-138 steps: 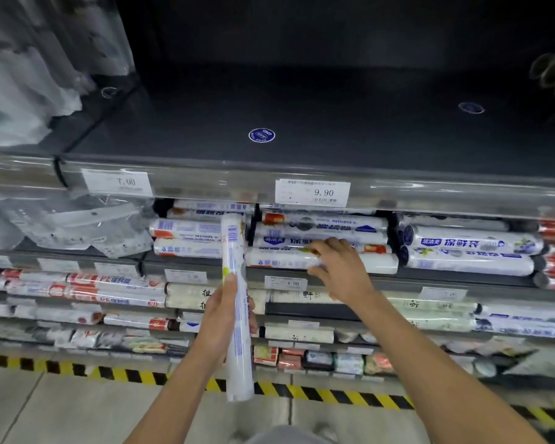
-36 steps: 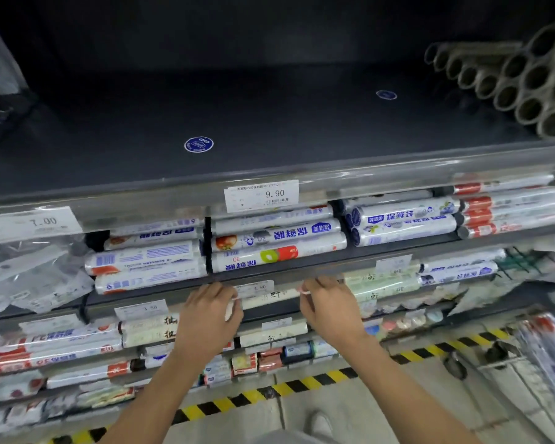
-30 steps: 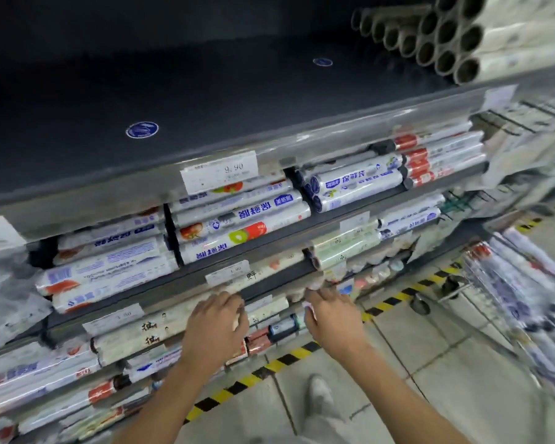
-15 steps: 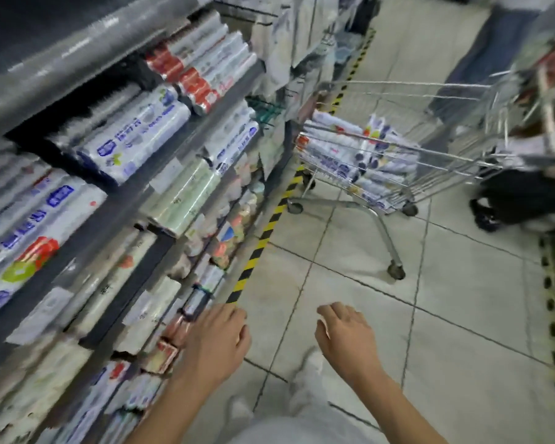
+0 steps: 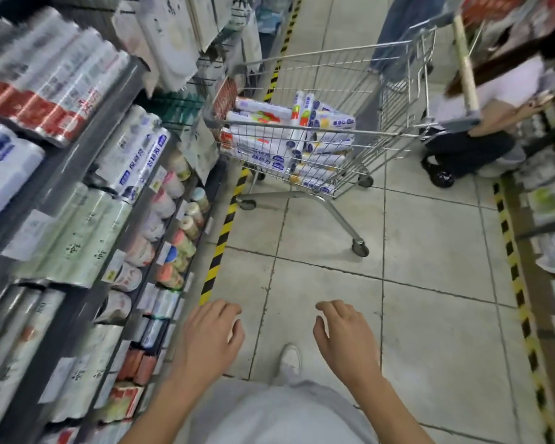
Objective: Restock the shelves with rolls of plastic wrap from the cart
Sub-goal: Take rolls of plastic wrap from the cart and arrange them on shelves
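Now both hands are hovering over the floor tiles [image 5: 429,251] and carrying nothing: the left hand [image 5: 208,334] and the right hand [image 5: 343,334] are hanging palm-down with fingers loosely curled and nothing between them. A few seconds ago the left hand was gripping an upright roll and the right was touching one on the shelves [image 5: 87,133]; a second ago both were resting at a shelf edge. Since then the view has been swinging away to the aisle, and the cart [image 5: 394,104] is sitting nearer than half a second ago.

The rolls of plastic wrap [image 5: 289,145] are lying piled in the cart's basket, mostly toward its left side, a few sticking up on end. The cart is standing just beside the yellow-and-black floor tape [image 5: 221,245] along the shelves' foot. More shelved rolls [image 5: 135,155] are lying along the left.

The rolls are showing blue labels with Chinese characters, and the shelved ones are too blurred for reading; the shelf price tags are unreadable too. A white shoe [image 5: 290,358] is showing between the forearms.
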Tool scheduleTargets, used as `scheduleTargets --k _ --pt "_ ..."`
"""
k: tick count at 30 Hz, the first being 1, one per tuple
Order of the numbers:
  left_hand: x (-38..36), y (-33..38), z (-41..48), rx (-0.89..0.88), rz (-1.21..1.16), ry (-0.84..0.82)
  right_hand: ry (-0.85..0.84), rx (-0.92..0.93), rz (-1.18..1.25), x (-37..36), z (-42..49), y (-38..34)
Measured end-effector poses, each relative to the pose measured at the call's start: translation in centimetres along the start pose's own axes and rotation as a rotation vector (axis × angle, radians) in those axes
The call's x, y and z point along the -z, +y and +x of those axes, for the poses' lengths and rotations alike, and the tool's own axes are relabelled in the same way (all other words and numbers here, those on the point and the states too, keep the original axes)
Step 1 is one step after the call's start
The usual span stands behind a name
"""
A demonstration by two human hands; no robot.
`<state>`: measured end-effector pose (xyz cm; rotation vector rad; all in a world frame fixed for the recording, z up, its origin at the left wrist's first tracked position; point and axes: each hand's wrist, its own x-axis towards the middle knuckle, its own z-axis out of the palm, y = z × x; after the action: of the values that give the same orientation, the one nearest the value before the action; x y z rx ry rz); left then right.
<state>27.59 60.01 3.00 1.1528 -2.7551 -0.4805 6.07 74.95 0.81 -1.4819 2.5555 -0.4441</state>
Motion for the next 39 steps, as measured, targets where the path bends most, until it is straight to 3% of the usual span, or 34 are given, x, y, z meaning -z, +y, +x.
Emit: scheduleTargets --k 12,17,29,39 --pt "-0.1 -1.9 10.8 0.127 0.025 -0.109 -0.08 0.063 -0.018 -0.5 20.7 0.9" --pt "0.5 -4.4 20.9 0.104 -0.008 -0.085 -0.084 0.058 -0.025 -0.8 28.8 0.7" --pt "4.9 -4.2 51.5 -0.173 0.047 -0.078 0.047 -0.082 -0.018 2.0 41.1 2.2" --pt "1.3 -2.5 66.0 -0.105 0.03 -0.179 -0.039 -0.046 0.041 1.9 56.0 9.2"
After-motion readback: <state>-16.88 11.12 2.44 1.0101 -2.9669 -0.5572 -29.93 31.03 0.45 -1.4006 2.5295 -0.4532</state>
